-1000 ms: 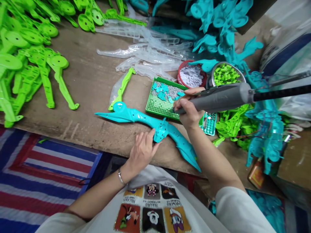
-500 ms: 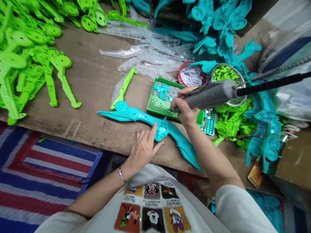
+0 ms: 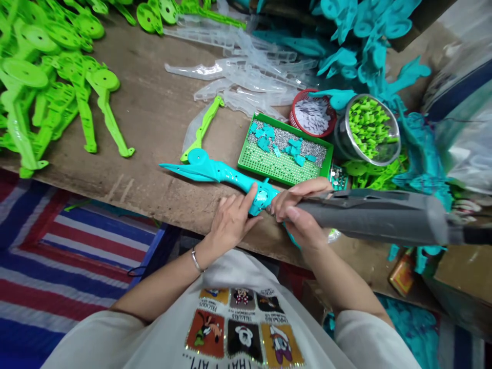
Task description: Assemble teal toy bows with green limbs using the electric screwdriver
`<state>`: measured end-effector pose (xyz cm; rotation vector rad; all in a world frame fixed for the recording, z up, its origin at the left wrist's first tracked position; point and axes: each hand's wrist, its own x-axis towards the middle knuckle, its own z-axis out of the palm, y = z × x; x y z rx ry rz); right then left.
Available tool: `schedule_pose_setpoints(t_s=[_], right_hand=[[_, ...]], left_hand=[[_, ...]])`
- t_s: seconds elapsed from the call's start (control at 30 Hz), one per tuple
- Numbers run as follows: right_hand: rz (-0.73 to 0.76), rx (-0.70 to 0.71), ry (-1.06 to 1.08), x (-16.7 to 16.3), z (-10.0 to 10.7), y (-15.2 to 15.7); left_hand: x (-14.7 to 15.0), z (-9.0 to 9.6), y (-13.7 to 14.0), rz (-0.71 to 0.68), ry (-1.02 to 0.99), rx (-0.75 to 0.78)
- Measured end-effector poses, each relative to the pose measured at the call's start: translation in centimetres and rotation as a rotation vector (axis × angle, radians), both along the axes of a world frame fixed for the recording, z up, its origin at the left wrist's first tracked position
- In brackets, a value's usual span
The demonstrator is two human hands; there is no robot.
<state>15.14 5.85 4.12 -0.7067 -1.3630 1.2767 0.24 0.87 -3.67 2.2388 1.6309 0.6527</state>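
Observation:
A teal plastic toy bow (image 3: 233, 177) lies along the front edge of the table, its right limb mostly hidden under my right hand and tool. My left hand (image 3: 230, 218) rests against the bow's middle block (image 3: 263, 196), index finger stretched onto it and thumb spread below. My right hand (image 3: 303, 207) is wrapped round the front of a grey electric screwdriver (image 3: 376, 215), held nearly level. Its tip is at the right side of the middle block; whether it touches a screw I cannot make out.
Behind the bow stands a green tray (image 3: 284, 171) of screws and small teal pieces. A red basket (image 3: 295, 120) and a metal bowl (image 3: 394, 123) of green pieces sit beyond. Green parts (image 3: 57, 92) pile at left, clear plastic parts (image 3: 246, 72) behind, teal parts (image 3: 369, 46) at the back right.
My right hand has brought the screwdriver from above the green tray down toward me to the bow's middle, swinging it level. My left hand stays on the bow.

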Motion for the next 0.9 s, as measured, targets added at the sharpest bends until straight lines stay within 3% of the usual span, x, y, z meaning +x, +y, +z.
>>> schedule_pose_setpoints(t_s=[0.13,0.4,0.63,0.7,0.77,0.83,0.9], right_hand=[[0.015,0.007,-0.020,0.2,-1.5,-0.3],[0.120,0.038,-0.055,0.3,-2.3,0.3],[0.316,0.008,-0.105,0.8,-0.5,2.4],[0.198,0.038,-0.017,0.9,0.2,3.5],[-0.049,0.098,0.050,0.8,0.3,5.0],[-0.251,0.106,0.027,0.7,-0.3,6.5],[-0.335,0.078,-0.025,0.6,-1.3,7.7]], left_hand=[[0.0,0.1,0.0,-0.014,0.002,-0.016],[-0.1,0.2,0.0,-0.016,0.010,-0.021],[-0.1,-0.1,-0.2,-0.015,-0.026,-0.027],[0.0,-0.1,-0.2,-0.010,-0.034,-0.007],[0.0,0.0,-0.3,-0.016,-0.044,0.023],[0.1,0.2,-0.3,-0.020,-0.062,0.049],[0.1,0.4,-0.3,-0.021,-0.082,0.056]])
